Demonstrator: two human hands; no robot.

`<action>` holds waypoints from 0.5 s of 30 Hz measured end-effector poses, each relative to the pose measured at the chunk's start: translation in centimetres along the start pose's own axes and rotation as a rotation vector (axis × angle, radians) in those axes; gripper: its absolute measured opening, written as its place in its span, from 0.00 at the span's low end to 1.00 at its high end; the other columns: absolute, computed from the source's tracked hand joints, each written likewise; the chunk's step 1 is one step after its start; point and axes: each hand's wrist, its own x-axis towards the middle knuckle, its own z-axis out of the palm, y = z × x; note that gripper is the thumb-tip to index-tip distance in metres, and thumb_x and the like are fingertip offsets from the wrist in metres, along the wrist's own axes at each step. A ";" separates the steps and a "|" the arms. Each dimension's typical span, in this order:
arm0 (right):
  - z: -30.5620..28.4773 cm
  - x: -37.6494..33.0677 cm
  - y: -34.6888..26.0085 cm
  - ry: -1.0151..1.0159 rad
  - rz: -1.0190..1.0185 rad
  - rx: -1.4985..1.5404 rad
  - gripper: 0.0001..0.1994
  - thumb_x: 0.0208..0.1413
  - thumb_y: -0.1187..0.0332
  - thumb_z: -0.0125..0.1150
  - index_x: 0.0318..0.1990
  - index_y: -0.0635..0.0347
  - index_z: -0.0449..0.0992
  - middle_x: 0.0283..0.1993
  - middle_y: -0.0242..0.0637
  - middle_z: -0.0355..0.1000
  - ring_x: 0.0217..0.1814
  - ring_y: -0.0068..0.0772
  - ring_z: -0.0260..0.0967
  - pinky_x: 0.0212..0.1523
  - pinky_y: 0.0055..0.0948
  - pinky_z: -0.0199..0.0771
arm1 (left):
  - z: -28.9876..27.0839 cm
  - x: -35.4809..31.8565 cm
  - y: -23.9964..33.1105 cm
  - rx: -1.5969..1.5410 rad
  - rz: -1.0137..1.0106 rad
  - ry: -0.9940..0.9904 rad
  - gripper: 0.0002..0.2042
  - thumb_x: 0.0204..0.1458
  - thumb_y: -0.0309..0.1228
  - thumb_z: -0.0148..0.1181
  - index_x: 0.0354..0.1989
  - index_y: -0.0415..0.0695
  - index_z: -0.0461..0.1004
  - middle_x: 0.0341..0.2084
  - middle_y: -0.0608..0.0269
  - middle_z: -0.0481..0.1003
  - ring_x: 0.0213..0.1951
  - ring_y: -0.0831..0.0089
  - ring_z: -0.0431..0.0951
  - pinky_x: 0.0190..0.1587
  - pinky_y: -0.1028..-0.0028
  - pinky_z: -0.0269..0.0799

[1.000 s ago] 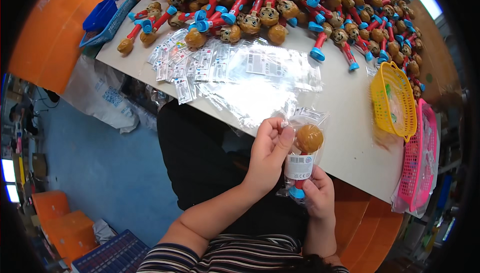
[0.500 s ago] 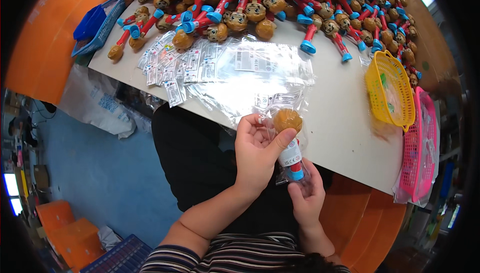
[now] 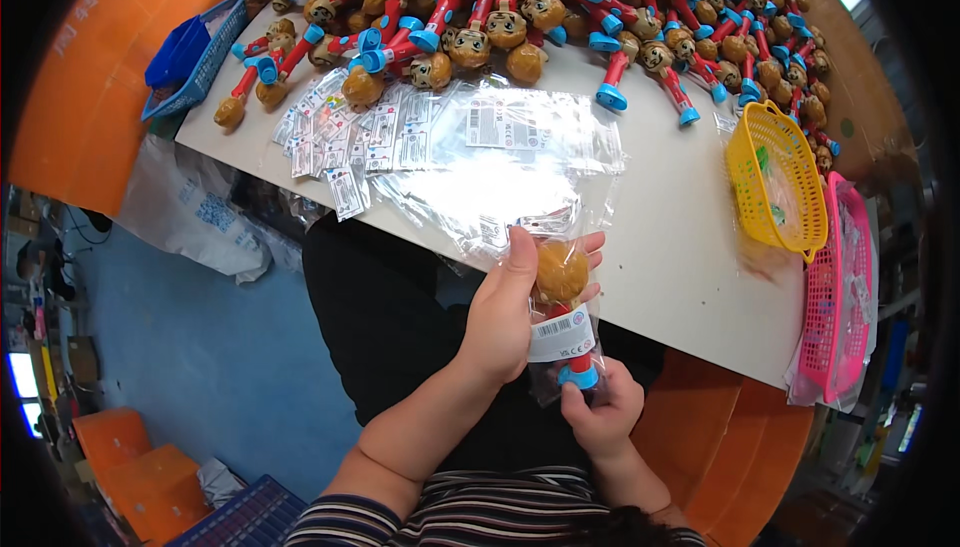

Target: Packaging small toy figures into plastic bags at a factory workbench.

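A toy figure (image 3: 562, 272) with a round brown head, red stem and blue foot lies inside a clear plastic bag, above my lap at the table edge. A white printed label (image 3: 560, 337) crosses its stem. My left hand (image 3: 503, 315) cradles the bagged figure from the left, its thumb raised beside the head and its fingers behind, tips showing on the right. At the lower end, my right hand (image 3: 612, 409) pinches the bag by the blue foot. Just beyond lie flat clear bags (image 3: 500, 187), bright with glare, and small printed slips (image 3: 345, 192).
A heap of similar toy figures (image 3: 505, 29) covers the far side of the white table (image 3: 670, 287). On the right are a yellow basket (image 3: 741, 162) and a pink basket (image 3: 822, 322). A blue basket (image 3: 208, 62) stands at the far left, above a white sack (image 3: 190, 207).
The bagged figure has shifted slightly down and toward me, its label turned. My left thumb has lifted off the figure and points up. The right hand now pinches the bag's lower end.
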 end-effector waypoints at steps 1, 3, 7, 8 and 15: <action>0.4 -0.1 0.1 0.050 -0.048 -0.061 0.16 0.43 0.76 0.69 0.41 0.69 0.74 0.34 0.39 0.77 0.32 0.22 0.74 0.36 0.21 0.74 | 0.4 -0.2 0.1 0.075 0.022 0.044 0.34 0.63 0.54 0.30 0.58 0.30 0.59 0.55 0.44 0.67 0.56 0.62 0.69 0.56 0.64 0.69; 0.8 0.1 -0.3 0.089 -0.155 -0.241 0.17 0.44 0.76 0.67 0.43 0.70 0.73 0.35 0.40 0.77 0.34 0.24 0.74 0.39 0.23 0.74 | 0.2 -0.1 -0.1 0.107 0.059 0.052 0.33 0.64 0.52 0.28 0.58 0.29 0.57 0.55 0.40 0.66 0.56 0.57 0.69 0.56 0.63 0.69; 2.0 1.1 -0.1 0.256 -0.402 -0.479 0.19 0.43 0.78 0.68 0.45 0.71 0.72 0.38 0.42 0.76 0.37 0.30 0.74 0.41 0.24 0.74 | -0.3 -0.2 -0.2 0.177 0.184 0.084 0.31 0.65 0.50 0.26 0.57 0.29 0.58 0.55 0.37 0.65 0.54 0.53 0.71 0.54 0.62 0.70; 2.2 1.1 0.0 0.252 -0.405 -0.476 0.19 0.43 0.78 0.68 0.45 0.71 0.72 0.38 0.42 0.76 0.37 0.30 0.74 0.41 0.24 0.74 | -0.4 -0.3 -0.1 0.178 0.190 0.087 0.31 0.65 0.50 0.26 0.57 0.29 0.58 0.55 0.37 0.65 0.54 0.53 0.71 0.54 0.62 0.70; 2.2 2.0 1.1 0.250 -0.275 -0.193 0.19 0.40 0.79 0.71 0.41 0.66 0.71 0.39 0.46 0.74 0.40 0.35 0.74 0.43 0.27 0.74 | -1.5 -0.5 0.4 0.346 0.208 0.130 0.23 0.59 0.38 0.52 0.54 0.31 0.60 0.46 0.49 0.71 0.46 0.69 0.75 0.48 0.72 0.71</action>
